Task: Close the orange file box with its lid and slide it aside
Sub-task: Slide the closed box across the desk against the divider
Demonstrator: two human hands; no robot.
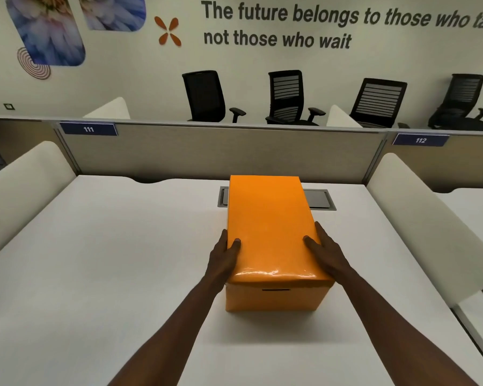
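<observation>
The orange file box (273, 298) stands on the white desk (109, 260), a little right of centre, its short end with a slot handle facing me. Its glossy orange lid (268, 218) sits flat on top and covers the whole opening. My left hand (223, 260) clasps the lid's left edge near the front corner, thumb on top and fingers down the side. On the opposite edge my right hand (325, 253) holds the lid the same way. The fingers on both outer sides are hidden by the box.
A grey cable hatch (319, 199) lies in the desk behind the box, partly covered by it. White padded dividers (25, 185) flank the desk left and right (418, 215). A beige partition (221, 151) closes the back. Black office chairs (287, 98) stand beyond it.
</observation>
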